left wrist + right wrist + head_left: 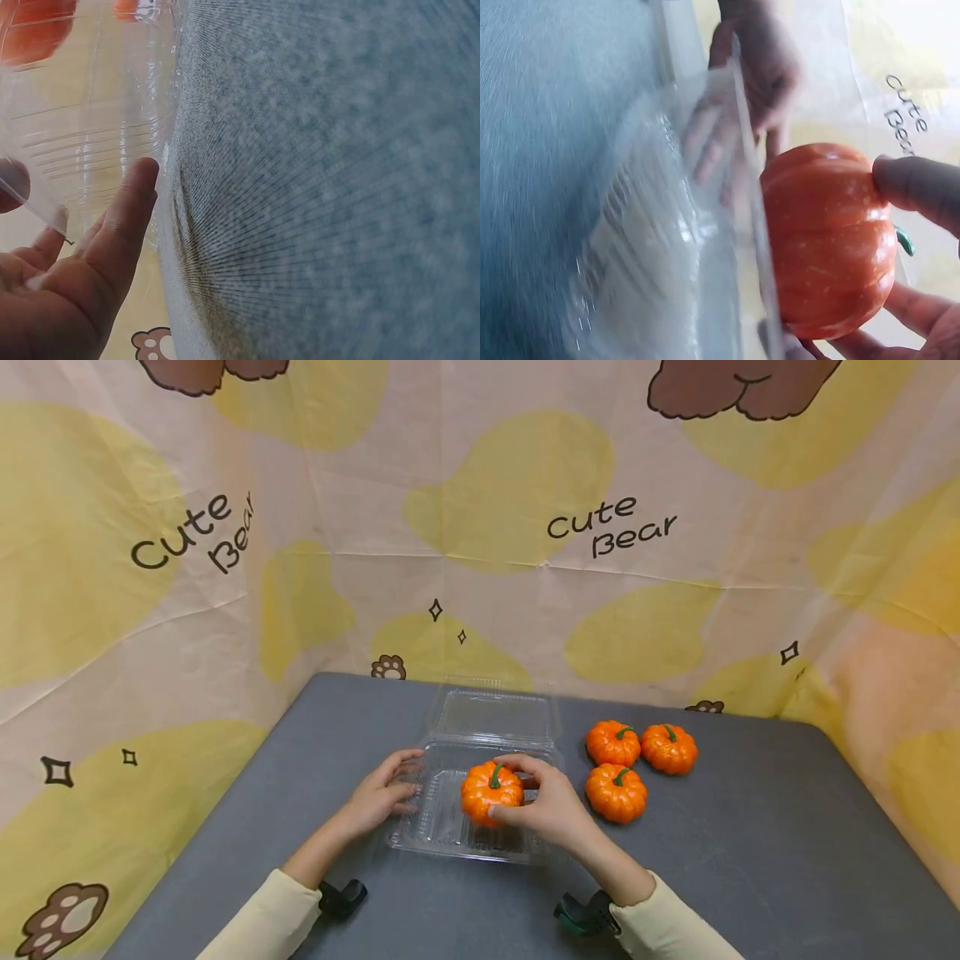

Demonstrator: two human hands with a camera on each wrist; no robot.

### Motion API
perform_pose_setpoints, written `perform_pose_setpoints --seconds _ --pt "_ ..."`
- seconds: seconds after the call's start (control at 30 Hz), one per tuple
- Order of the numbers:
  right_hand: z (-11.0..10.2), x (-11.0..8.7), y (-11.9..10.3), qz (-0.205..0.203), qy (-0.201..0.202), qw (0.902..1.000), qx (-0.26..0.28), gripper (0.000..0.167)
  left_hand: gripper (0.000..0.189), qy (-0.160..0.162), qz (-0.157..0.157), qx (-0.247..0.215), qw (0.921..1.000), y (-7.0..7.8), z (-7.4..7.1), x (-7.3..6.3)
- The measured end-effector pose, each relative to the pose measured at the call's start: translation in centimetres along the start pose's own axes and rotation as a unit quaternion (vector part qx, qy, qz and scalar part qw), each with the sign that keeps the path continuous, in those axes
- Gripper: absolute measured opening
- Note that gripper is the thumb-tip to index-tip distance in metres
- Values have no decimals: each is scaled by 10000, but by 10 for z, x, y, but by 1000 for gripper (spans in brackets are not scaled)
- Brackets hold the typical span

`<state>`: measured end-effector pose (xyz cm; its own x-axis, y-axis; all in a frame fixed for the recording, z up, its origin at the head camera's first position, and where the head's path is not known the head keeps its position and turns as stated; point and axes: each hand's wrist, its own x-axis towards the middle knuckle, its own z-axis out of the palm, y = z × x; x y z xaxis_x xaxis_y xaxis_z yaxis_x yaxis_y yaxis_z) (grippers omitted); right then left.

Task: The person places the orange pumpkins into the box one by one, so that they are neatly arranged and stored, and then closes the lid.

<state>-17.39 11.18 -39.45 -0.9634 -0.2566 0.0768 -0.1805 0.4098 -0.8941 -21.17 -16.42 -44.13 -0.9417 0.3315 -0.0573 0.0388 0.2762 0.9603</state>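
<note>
My right hand (551, 802) grips a small orange pumpkin (491, 793) with a green stem, thumb on the near side and fingers round the far right. In the right wrist view the pumpkin (829, 240) shows above the rim of a clear plastic clamshell container (649, 247). On the grey table the container (442, 843) lies with its lid (491, 714) folded back, away from me. At its left wall is my left hand (378, 797), fingers extended along the side. In the left wrist view, the left hand's fingers (124, 217) lie against the clear plastic.
Three more orange pumpkins (617, 793) stand grouped on the table (750, 843), right of the container. A patterned cloth (495, 527) with bear lettering hangs behind the table and at both sides. Dark wrist cameras (585, 914) are strapped on both wrists.
</note>
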Motion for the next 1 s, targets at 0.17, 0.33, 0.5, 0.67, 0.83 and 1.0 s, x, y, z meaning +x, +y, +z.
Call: perform_pose_setpoints --seconds 0.17,0.33,0.5,0.67,0.83,1.0 --pt "20 3 -3 -118 35 9995 -274 54 53 -17 15 19 10000 1 0 -1" --pt "35 8 -5 -245 -120 9984 -492 55 53 -73 25 -13 10000 2 -1 -1" --pt "47 13 -4 -262 -283 9965 -744 57 52 -36 -46 4 10000 3 0 -1" --pt "55 19 -3 -280 -402 9947 -908 58 52 -52 -25 109 9999 2 -1 -1" --pt "60 23 -1 -346 -526 9935 -945 59 52 -57 -21 149 9999 2 -1 -1" --pt "65 25 1 -284 -621 9931 -952 59 54 -142 96 108 9998 1 -2 -1"
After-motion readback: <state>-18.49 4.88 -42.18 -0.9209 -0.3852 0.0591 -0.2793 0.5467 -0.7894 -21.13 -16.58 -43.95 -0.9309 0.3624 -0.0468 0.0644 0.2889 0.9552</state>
